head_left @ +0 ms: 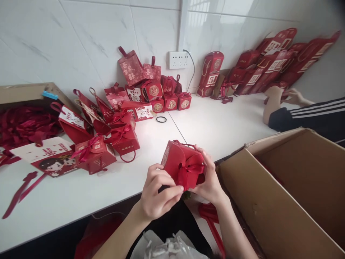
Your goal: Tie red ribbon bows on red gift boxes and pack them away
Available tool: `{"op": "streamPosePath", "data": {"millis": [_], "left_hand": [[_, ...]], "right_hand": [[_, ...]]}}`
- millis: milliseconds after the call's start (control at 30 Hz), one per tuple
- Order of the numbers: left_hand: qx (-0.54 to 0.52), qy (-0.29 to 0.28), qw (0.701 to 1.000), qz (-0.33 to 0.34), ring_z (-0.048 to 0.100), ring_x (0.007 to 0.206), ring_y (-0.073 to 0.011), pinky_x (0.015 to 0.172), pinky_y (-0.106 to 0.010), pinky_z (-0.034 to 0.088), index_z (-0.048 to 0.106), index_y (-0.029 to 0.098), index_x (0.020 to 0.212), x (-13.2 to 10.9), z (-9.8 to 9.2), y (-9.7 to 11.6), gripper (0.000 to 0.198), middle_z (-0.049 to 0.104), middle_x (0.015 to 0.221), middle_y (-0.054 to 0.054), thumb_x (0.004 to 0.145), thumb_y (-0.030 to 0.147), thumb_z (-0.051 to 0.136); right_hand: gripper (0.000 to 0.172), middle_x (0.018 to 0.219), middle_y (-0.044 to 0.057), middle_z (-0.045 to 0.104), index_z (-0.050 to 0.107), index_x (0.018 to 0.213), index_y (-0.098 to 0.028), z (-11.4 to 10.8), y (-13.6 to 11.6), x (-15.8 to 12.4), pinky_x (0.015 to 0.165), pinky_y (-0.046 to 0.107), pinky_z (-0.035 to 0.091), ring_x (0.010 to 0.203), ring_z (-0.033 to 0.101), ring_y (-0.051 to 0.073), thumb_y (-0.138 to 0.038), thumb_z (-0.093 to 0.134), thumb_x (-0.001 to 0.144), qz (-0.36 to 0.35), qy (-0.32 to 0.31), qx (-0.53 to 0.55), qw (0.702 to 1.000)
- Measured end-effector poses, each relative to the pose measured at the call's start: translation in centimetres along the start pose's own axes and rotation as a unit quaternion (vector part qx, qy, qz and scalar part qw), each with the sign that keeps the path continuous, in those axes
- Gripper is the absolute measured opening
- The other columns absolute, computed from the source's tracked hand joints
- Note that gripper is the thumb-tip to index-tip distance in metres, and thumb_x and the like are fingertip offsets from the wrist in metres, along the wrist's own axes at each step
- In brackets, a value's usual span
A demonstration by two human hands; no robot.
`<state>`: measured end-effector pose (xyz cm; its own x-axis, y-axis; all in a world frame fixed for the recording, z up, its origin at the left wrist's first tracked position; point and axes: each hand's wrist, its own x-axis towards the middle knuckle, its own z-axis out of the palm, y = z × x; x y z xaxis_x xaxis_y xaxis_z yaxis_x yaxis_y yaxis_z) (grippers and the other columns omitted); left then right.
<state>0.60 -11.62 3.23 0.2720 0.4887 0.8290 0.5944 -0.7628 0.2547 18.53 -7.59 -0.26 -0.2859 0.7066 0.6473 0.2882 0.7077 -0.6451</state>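
Observation:
A red gift box [172, 162] with a dark red ribbon bow and a cord handle is held up over the table's front edge. My left hand [160, 190] grips its lower left side, with fingertips by the bow. Around the right side of the same box, my right hand [208, 176] is closed, thumb underneath. To the left on the table sit two finished-looking red boxes with bows, one nearer [95, 154] and one behind it [125, 142]. A flat printed card box [54, 160] lies beside them.
An open cardboard carton [280, 194] stands at my right. Another carton [27, 93] at the left holds loose red ribbons [29, 122]. Several red boxes [171, 102] are stacked along the wall. Another person's hands [285, 95] work at the far right. A black ring [161, 119] lies mid-table.

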Motion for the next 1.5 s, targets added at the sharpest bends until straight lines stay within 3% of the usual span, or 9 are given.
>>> {"op": "streamPosePath", "data": {"millis": [167,300,367,567,833,1033,1100,1200,1500], "left_hand": [[-0.123,0.050,0.986,-0.101,0.051,0.061,-0.0130,0.070,-0.034,0.050,0.055,0.026,0.078,1.5,2.1,1.0,0.005,0.051,0.061,0.003,0.079,0.022,0.057],[-0.320,0.018,0.851,-0.415,0.051,0.055,-0.0113,0.058,-0.027,0.048,0.047,0.020,0.073,4.4,5.2,-0.8,0.015,0.045,0.056,0.005,0.081,0.032,0.053],[-0.381,-0.044,0.804,-0.453,0.051,0.057,-0.0107,0.060,-0.026,0.047,0.048,0.019,0.072,6.3,7.5,-1.9,0.018,0.044,0.057,0.005,0.077,0.034,0.056],[-0.357,-0.171,0.866,-0.305,0.053,0.068,-0.0130,0.069,-0.027,0.045,0.049,0.020,0.070,10.6,16.1,-0.9,0.016,0.054,0.070,0.002,0.076,0.033,0.052],[-0.226,-0.256,0.940,0.002,0.052,0.091,-0.0217,0.089,-0.042,0.034,0.054,0.021,0.079,8.9,24.5,2.4,0.016,0.061,0.085,-0.003,0.085,0.025,0.040],[-0.226,-0.298,0.926,0.040,0.041,0.114,-0.0270,0.093,-0.044,0.031,0.050,0.023,0.102,7.5,25.1,1.8,0.027,0.055,0.105,-0.005,0.079,0.037,0.053],[-0.225,-0.309,0.923,0.038,0.037,0.119,-0.0283,0.095,-0.045,0.029,0.048,0.023,0.103,7.3,25.1,1.6,0.030,0.054,0.108,-0.005,0.077,0.036,0.056],[-0.224,-0.320,0.920,0.033,0.034,0.123,-0.0283,0.097,-0.046,0.028,0.046,0.024,0.101,7.0,25.2,1.5,0.028,0.053,0.108,-0.004,0.078,0.037,0.055],[-0.228,-0.335,0.914,0.032,0.033,0.124,-0.0284,0.098,-0.046,0.026,0.043,0.024,0.100,6.7,25.6,1.3,0.029,0.053,0.107,-0.004,0.081,0.043,0.054]], "right_hand": [[0.095,0.137,0.014,0.030,0.017,0.138,-0.031,-3.3,-1.2,-1.1,0.096,0.053,0.043,0.129,0.032,0.034,-0.030,0.076,0.063,0.015,0.023,-0.094,0.995],[0.093,0.130,0.015,0.038,0.024,0.137,-0.026,-6.5,-2.3,-3.1,0.091,0.050,0.046,0.119,0.043,0.035,-0.044,0.075,0.061,0.124,0.094,-0.112,0.981],[0.080,0.126,0.014,0.045,0.022,0.138,-0.027,-8.4,-2.7,-3.8,0.084,0.047,0.050,0.110,0.052,0.032,-0.055,0.059,0.073,0.211,0.189,-0.046,0.958],[0.074,0.114,0.014,0.060,0.044,0.128,-0.022,-15.3,-3.8,-3.4,0.074,0.047,0.053,0.098,0.061,0.029,-0.064,0.000,0.085,0.362,0.194,0.212,0.887],[0.073,0.116,0.013,0.061,0.055,0.117,-0.021,-19.6,-4.8,-5.2,0.080,0.050,0.051,0.099,0.062,0.027,-0.065,0.007,0.085,0.393,0.235,0.277,0.845],[0.072,0.127,0.010,0.052,0.033,0.132,-0.029,-25.6,-1.6,-10.1,0.082,0.046,0.051,0.107,0.057,0.027,-0.066,0.052,0.073,0.387,0.298,0.035,0.872],[0.101,0.134,0.013,0.043,0.020,0.137,-0.029,-28.0,1.1,-12.6,0.089,0.046,0.048,0.114,0.051,0.028,-0.049,0.076,0.056,0.424,0.247,-0.088,0.867],[0.100,0.125,0.014,0.048,0.022,0.132,-0.025,-30.4,6.1,-17.5,0.095,0.049,0.041,0.113,0.051,0.029,-0.041,0.079,0.051,0.494,0.157,-0.162,0.840],[0.066,0.089,0.003,0.058,0.035,0.105,-0.029,-27.1,14.9,-29.2,0.079,0.050,0.048,0.088,0.062,0.031,-0.034,0.075,0.053,0.530,0.186,-0.235,0.793]]}}
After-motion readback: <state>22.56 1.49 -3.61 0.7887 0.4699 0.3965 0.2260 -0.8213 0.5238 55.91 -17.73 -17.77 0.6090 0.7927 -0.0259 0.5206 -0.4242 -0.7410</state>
